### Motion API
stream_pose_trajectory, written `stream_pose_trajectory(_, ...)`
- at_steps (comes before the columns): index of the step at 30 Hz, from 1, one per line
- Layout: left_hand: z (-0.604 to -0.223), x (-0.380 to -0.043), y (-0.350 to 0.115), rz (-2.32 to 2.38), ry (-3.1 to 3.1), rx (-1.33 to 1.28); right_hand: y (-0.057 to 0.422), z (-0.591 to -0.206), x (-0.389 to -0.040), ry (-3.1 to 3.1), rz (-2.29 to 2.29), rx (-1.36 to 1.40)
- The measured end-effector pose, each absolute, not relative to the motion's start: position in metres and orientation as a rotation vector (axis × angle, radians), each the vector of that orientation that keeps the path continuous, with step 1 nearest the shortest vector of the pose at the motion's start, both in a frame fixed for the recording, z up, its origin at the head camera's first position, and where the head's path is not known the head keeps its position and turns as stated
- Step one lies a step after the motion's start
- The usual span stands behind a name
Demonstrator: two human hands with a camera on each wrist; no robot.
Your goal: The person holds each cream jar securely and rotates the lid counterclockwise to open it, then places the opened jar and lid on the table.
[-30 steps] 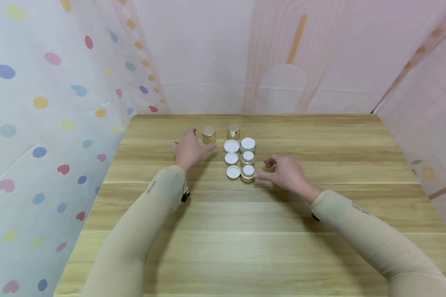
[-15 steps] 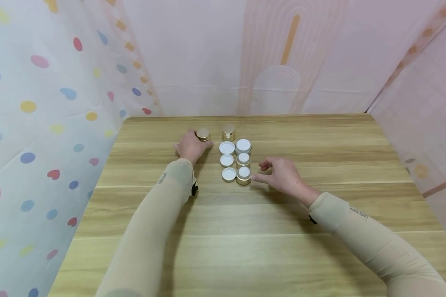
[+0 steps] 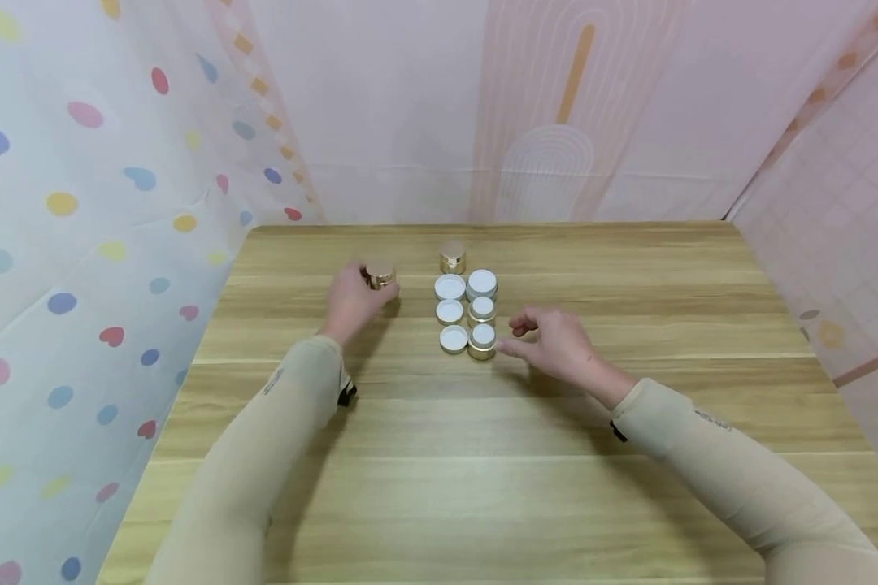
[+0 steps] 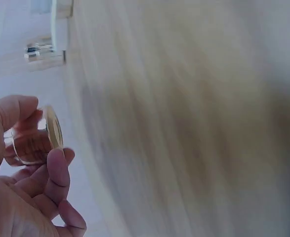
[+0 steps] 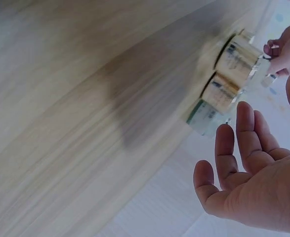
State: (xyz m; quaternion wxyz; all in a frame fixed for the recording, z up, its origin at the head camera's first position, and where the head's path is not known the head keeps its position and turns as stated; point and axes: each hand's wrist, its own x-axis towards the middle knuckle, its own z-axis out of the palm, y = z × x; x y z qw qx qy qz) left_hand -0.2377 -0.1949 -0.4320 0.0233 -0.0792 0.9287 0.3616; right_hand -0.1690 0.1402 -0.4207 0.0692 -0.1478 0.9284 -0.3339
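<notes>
My left hand (image 3: 349,307) pinches a lidded gold jar (image 3: 380,275) between thumb and fingers, left of the other jars. In the left wrist view the held gold jar (image 4: 33,143) looks shiny, with the fingers curled round it. My right hand (image 3: 559,345) rests beside the nearest open gold jar (image 3: 482,348), fingers loosely bent and holding nothing. Whether its thumb touches that jar I cannot tell. Behind it stand another open gold jar (image 3: 482,314) and a wider jar (image 3: 482,286), both with white tops. The right wrist view shows the right hand (image 5: 256,180) with relaxed fingers.
Left of the open jars lie three upturned lids in a column, the middle lid (image 3: 449,311) among them. A second lidded gold jar (image 3: 453,258) stands behind them. The wooden table (image 3: 439,487) meets a pink curtain (image 3: 402,122) at its back edge.
My left hand has taken hold of the left lidded gold jar and brought it left and a little nearer. The right hand has stayed by the nearest open jar.
</notes>
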Motion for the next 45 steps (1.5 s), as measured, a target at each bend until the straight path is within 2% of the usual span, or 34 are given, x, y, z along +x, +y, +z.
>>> stream_pose_trajectory(10,-0.417,-0.17,-0.176,1.18,2.987,-0.033,0.12,-0.402,-0.157,2.597,-1.171,-0.492)
stream_pose_trajectory(17,-0.414,-0.138,-0.143,1.141,3.127,0.281,0.094,-0.389,-0.148,2.544,-1.298,-0.565)
stream_pose_trajectory(21,-0.413,-0.122,-0.128,1.025,3.173,0.287,0.086,-0.391,-0.143,2.5,-1.359,-0.589)
stream_pose_trajectory(27,-0.416,-0.111,-0.113,0.838,3.192,0.263,0.082,-0.399,-0.136,2.556,-1.382,-0.525)
stream_pose_trajectory(35,-0.418,-0.105,-0.102,0.67,3.349,0.452,0.086,-0.407,-0.128,2.549,-1.386,-0.389)
stream_pose_trajectory(45,-0.421,-0.108,-0.101,0.679,3.375,0.569,0.088,-0.419,-0.126,2.558,-1.456,-0.42)
